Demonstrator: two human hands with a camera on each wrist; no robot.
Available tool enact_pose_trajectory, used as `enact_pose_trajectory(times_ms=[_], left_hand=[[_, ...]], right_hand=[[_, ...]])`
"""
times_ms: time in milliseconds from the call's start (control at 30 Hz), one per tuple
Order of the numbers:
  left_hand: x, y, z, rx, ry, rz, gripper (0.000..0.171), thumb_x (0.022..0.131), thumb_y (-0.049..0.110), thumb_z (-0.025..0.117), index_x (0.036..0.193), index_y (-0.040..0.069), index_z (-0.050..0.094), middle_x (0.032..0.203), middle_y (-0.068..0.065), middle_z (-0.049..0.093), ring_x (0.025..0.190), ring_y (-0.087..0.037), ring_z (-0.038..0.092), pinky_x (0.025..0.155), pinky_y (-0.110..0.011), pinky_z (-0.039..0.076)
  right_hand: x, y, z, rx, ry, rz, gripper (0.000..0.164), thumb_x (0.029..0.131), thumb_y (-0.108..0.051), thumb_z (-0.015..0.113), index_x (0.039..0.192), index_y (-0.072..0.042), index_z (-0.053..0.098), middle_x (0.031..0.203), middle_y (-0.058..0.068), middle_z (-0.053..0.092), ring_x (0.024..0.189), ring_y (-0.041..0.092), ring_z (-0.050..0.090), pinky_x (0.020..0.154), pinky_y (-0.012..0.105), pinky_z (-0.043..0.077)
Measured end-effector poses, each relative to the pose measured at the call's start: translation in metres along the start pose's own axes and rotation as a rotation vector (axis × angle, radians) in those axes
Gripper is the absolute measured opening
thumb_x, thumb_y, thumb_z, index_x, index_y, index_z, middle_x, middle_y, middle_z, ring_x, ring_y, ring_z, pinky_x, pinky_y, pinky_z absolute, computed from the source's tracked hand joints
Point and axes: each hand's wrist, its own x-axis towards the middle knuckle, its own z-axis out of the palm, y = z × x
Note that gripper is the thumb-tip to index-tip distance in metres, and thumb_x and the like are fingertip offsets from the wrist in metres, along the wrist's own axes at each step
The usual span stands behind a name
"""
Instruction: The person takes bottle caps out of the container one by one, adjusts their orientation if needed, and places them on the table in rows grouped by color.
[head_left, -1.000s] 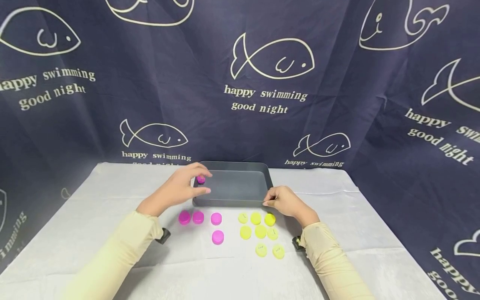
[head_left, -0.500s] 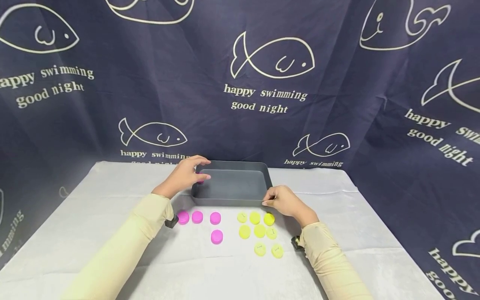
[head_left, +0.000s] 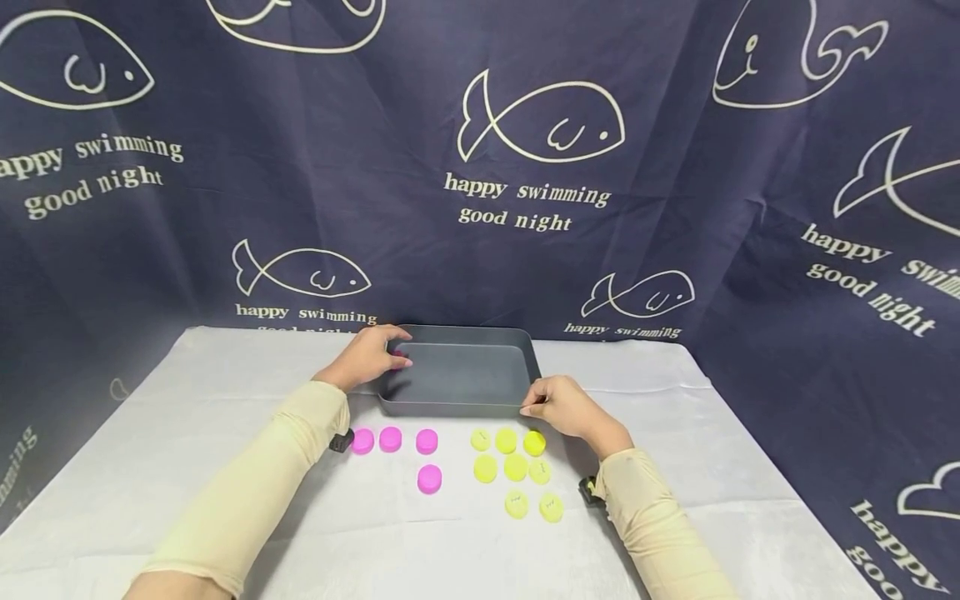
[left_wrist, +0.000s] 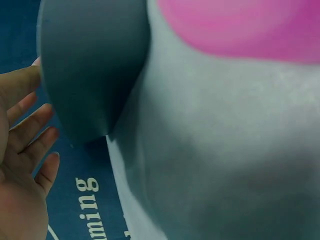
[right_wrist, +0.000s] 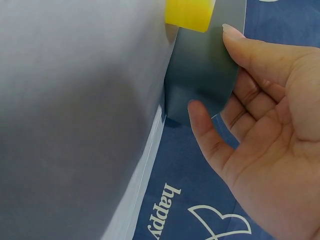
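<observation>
A dark grey rectangular tray (head_left: 468,377) lies at the back of the table. My left hand (head_left: 365,357) is over its left end, thumb and fingers spread apart. Just behind them, inside the tray, a magenta bottle cap (head_left: 397,360) shows partly; the hand hides the rest. In the left wrist view the left fingers (left_wrist: 37,127) lie loosely extended beside the tray wall (left_wrist: 95,70). My right hand (head_left: 566,406) grips the tray's near right corner. The right wrist view shows its thumb (right_wrist: 250,50) on the wall and other fingers over the rim.
In front of the tray lie several magenta caps (head_left: 429,479) on the left and several yellow caps (head_left: 515,467) on the right, some with marks on top. White cloth (head_left: 420,550) covers the table. A dark blue fish-print curtain (head_left: 420,208) hangs close behind.
My left hand has moved from above the tray's inside back to its left end, its thumb and fingers coming closer together. The right hand stays at the corner.
</observation>
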Motion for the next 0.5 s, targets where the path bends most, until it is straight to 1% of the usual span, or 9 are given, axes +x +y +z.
enact_pose_trajectory(times_ms=[267, 400, 500], left_hand=[[-0.0025, -0.005, 0.0061, 0.031, -0.031, 0.007, 0.048, 0.077, 0.011, 0.084, 0.12, -0.001, 0.068, 0.123, -0.014, 0.066, 0.119, -0.032, 0.06, 0.106, -0.045, 0.044], [-0.0033, -0.008, 0.0078, 0.034, -0.038, 0.027, 0.048, 0.075, 0.006, 0.084, 0.119, -0.003, 0.068, 0.122, -0.016, 0.066, 0.117, -0.032, 0.06, 0.104, -0.045, 0.045], [-0.0022, -0.01, 0.0091, 0.061, -0.044, 0.059, 0.047, 0.074, 0.001, 0.083, 0.118, -0.004, 0.068, 0.12, -0.015, 0.067, 0.115, -0.031, 0.061, 0.103, -0.044, 0.046]], right_hand=[[0.0008, 0.0009, 0.0005, -0.003, -0.005, 0.0, 0.008, 0.086, -0.008, 0.076, 0.079, -0.01, 0.075, 0.072, -0.005, 0.067, 0.064, 0.011, 0.051, 0.057, 0.025, 0.043], [0.0008, 0.0011, 0.0003, -0.008, -0.002, -0.009, 0.008, 0.086, -0.008, 0.076, 0.079, -0.01, 0.076, 0.072, -0.006, 0.067, 0.065, 0.01, 0.051, 0.058, 0.025, 0.044], [0.0006, 0.0016, -0.0001, -0.008, -0.002, -0.011, 0.008, 0.086, -0.008, 0.077, 0.078, -0.01, 0.076, 0.073, -0.006, 0.068, 0.065, 0.01, 0.052, 0.058, 0.025, 0.044]])
